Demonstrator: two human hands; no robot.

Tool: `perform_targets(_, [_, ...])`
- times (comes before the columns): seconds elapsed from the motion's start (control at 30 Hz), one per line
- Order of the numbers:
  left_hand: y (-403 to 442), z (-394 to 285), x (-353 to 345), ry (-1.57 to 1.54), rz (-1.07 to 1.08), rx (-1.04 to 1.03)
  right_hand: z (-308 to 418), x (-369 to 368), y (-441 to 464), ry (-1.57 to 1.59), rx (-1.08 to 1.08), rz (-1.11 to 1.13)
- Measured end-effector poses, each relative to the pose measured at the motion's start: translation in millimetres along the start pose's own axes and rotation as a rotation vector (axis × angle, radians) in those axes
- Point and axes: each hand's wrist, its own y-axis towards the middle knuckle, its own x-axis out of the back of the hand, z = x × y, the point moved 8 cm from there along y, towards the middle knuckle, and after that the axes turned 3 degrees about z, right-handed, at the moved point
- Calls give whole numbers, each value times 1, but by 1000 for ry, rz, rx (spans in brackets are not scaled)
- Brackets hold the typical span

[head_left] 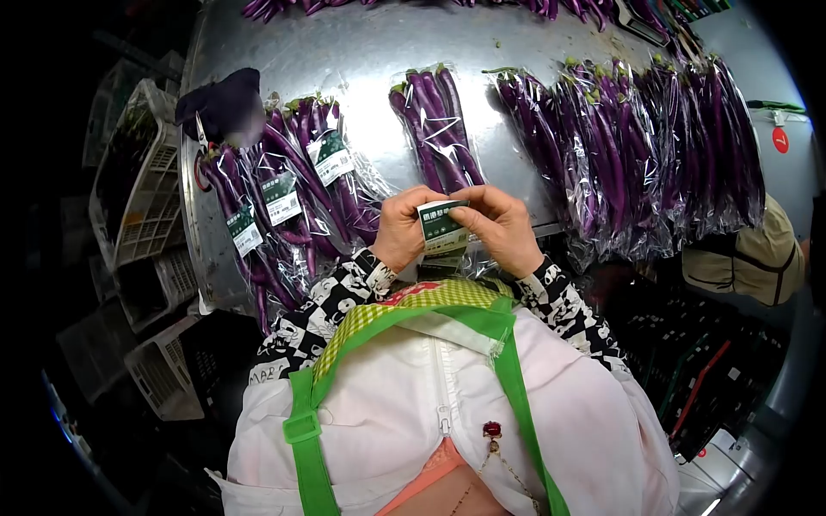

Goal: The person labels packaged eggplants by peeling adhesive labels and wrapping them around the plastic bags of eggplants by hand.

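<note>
My left hand (399, 230) and my right hand (502, 229) are both closed on a strip of green-and-white sticker labels (441, 225), held in front of my apron. My right thumb presses on the top label's upper right corner, while my left fingers grip its left side. Lower labels of the strip hang down below the hands. Just beyond my fingers, a clear bag of long purple eggplants (437, 129) lies on the metal table without a visible label. To my left are bagged eggplants (284, 193) bearing the same kind of label.
Several bagged eggplants (632, 155) lie in a row on the right of the metal table (361, 56). Scissors (200, 138) and a dark cloth-like item (215, 103) sit at the left edge. White plastic crates (142, 181) stand at left, dark crates (705, 370) at lower right.
</note>
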Motion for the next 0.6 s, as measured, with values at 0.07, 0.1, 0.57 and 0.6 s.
perform_targets(0.07, [-2, 5, 0, -56, -22, 51, 2, 0, -1, -8, 5, -9])
perform_targets(0.1, [-4, 9, 1, -57, -23, 53, 4, 1, -1, -16, 14, -22])
perform_targets(0.57, [-39, 19, -1, 830, 582, 399, -47, 72, 124, -707, -42, -118])
perform_targets(0.6, [-44, 19, 1, 840, 558, 426, -56, 70, 132, -932, -109, -156])
